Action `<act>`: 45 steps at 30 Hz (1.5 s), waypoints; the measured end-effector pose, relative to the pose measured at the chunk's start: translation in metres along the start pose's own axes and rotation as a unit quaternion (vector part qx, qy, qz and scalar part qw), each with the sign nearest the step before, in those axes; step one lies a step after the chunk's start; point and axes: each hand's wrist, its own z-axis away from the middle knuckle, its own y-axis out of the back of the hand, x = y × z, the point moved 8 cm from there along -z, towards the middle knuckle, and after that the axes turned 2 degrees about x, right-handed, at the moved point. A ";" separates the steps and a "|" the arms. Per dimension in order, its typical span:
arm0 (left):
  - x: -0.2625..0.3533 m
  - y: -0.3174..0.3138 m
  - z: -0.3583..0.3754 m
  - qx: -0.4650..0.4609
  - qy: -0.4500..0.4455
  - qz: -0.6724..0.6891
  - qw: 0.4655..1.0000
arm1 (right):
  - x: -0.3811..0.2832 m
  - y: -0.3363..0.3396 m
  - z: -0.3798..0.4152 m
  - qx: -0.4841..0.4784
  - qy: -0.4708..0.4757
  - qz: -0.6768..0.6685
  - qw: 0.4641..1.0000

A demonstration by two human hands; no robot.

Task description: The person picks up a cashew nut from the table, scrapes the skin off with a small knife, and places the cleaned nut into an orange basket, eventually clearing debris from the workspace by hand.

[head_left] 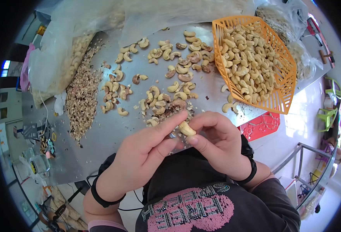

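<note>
A pale cashew nut (186,129) is pinched between the thumb and index finger of my right hand (221,142). My left hand (144,149) is close against the nut's left side, index finger reaching to its upper end. Its thumb and fingers are drawn together; a small shiny bit shows near the thumb, too hidden to name. Just beyond my hands lies a pile of cashews (160,103), some with brown skin on them, among skin crumbs. More loose cashews (184,69) are spread farther back on the metal table (112,158).
An orange plastic basket (288,73) full of pale cashews stands at the back right. On the left is a long heap of skin flakes (81,100) beside a clear bag of cashews (77,54). More plastic bags (301,54) sit at the far right. A red stool (261,125) is below the table edge.
</note>
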 end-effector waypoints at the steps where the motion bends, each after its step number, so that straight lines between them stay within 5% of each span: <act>1: -0.010 -0.002 0.001 -0.030 0.064 0.060 0.996 | 0.001 -0.001 0.001 0.000 0.000 0.000 1.000; 5: -0.025 -0.009 0.005 -0.065 0.145 0.228 0.961 | -0.002 0.001 0.001 0.011 0.017 0.049 0.999; 11: -0.026 -0.002 0.001 0.019 0.103 0.327 0.939 | -0.012 -0.009 -0.002 -0.032 0.059 0.135 0.989; 22: -0.023 -0.001 0.001 0.038 0.050 0.302 0.951 | 0.003 -0.004 0.004 0.004 -0.038 0.052 0.998; 25: -0.021 -0.001 0.001 0.037 0.032 0.298 0.953 | 0.008 -0.009 0.006 -0.051 -0.074 0.081 0.993; 30: -0.017 0.009 0.002 0.054 0.018 0.249 0.967 | -0.011 0.010 -0.004 0.034 0.012 0.095 0.995; 33: -0.022 0.015 0.008 0.061 0.072 0.247 0.964 | -0.040 0.065 -0.010 0.247 0.050 0.069 0.965; 34: -0.022 0.018 0.009 0.076 0.070 0.257 0.961 | -0.055 0.087 -0.010 0.310 0.101 0.160 0.932; 39: -0.032 0.035 0.010 0.150 0.092 0.243 0.954 | -0.081 0.117 -0.008 0.335 0.154 0.232 0.900; 45: -0.043 0.069 -0.029 0.216 0.134 -0.004 0.967 | -0.075 0.104 -0.002 0.301 0.149 0.149 0.930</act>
